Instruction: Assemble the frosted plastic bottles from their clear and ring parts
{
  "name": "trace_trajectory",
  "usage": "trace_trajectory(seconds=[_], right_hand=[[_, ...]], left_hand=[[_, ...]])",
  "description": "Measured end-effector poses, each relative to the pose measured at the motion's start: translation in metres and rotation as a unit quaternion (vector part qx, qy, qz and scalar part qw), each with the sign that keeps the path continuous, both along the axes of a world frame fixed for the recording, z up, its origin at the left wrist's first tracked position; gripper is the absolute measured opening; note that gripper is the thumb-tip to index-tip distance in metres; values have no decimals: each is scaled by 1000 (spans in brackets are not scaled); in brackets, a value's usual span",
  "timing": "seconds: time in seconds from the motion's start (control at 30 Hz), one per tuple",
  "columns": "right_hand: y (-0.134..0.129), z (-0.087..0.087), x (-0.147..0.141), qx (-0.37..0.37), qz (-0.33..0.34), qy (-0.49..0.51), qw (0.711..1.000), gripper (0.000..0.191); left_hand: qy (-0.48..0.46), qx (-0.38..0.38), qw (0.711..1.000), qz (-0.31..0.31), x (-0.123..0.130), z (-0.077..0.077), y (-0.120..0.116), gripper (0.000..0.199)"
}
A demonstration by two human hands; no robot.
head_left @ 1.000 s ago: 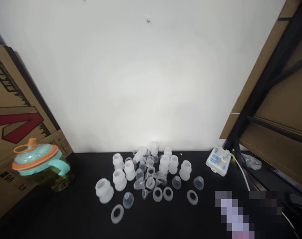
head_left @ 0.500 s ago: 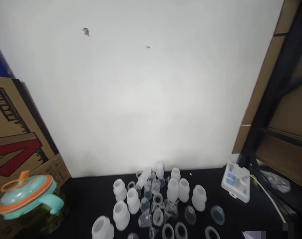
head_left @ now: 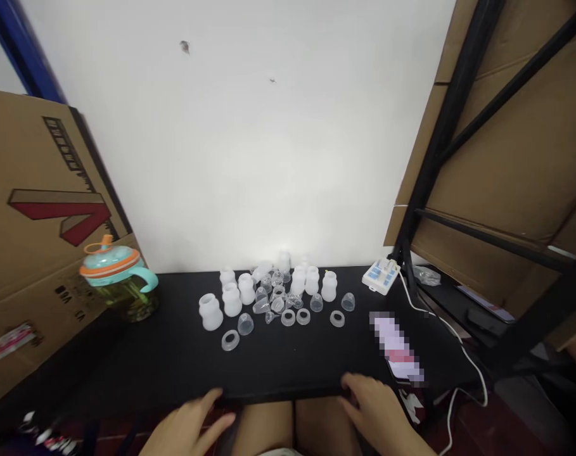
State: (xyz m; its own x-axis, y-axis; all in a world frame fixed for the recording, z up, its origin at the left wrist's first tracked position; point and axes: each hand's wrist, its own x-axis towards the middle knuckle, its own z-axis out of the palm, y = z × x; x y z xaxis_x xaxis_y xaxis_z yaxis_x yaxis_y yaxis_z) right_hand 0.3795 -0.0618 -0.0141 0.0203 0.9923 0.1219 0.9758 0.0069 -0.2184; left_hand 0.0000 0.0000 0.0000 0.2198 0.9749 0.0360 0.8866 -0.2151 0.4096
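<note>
My left hand [head_left: 190,424] is at the front edge of the black table [head_left: 173,367], thumb and fingers apart, holding nothing. To the right, my right hand [head_left: 376,408] rests at the same edge, its thumb apart from the fingers and nothing in it. Beyond both hands stand several white bottles [head_left: 210,311] in two loose groups. Clear domed caps [head_left: 245,324] and pale rings [head_left: 230,341] lie between and in front of them. Some clear pieces in the middle overlap and are hard to tell apart.
A teal and orange jug [head_left: 121,278] stands at the left by a cardboard box [head_left: 26,253]. On the right are a white power strip [head_left: 381,276] with a cable, a blurred-out phone [head_left: 398,351] and a black metal frame [head_left: 430,164].
The view has tilted down and drawn back, so the bottles look smaller and higher. Both hands, my legs and the table's front edge have come into view.
</note>
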Motion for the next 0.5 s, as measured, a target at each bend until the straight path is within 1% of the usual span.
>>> trace_trajectory(seconds=[0.07, 0.1, 0.17, 0.2, 0.27, 0.37, 0.43, 0.5], right_hand=[[31, 24, -19, 50, 50, 41, 997, 29], [48, 32, -26, 77, 64, 60, 993, 31], [82, 40, -36, 133, 87, 94, 983, 32], [99, 41, -39, 155, 93, 106, 978, 30], [129, 36, -43, 186, 104, 123, 969, 29], [163, 23, -46, 197, 84, 125, 969, 27], [175, 14, -48, 200, 70, 117, 970, 26], [180, 8, -49, 206, 59, 113, 970, 26]], left_hand=[[-29, 20, 997, -67, 24, 21, 28, 34], [-38, 39, 994, -98, 39, 31, 42, 31], [-50, 88, 985, -140, 72, 44, 69, 28], [-56, 113, 981, -149, 88, 46, 81, 27], [-62, 144, 974, -163, 118, 44, 103, 26], [-47, 162, 969, -183, 151, 35, 129, 27], [-39, 170, 968, -180, 164, 30, 142, 25], [-37, 172, 969, -172, 172, 25, 150, 24]])
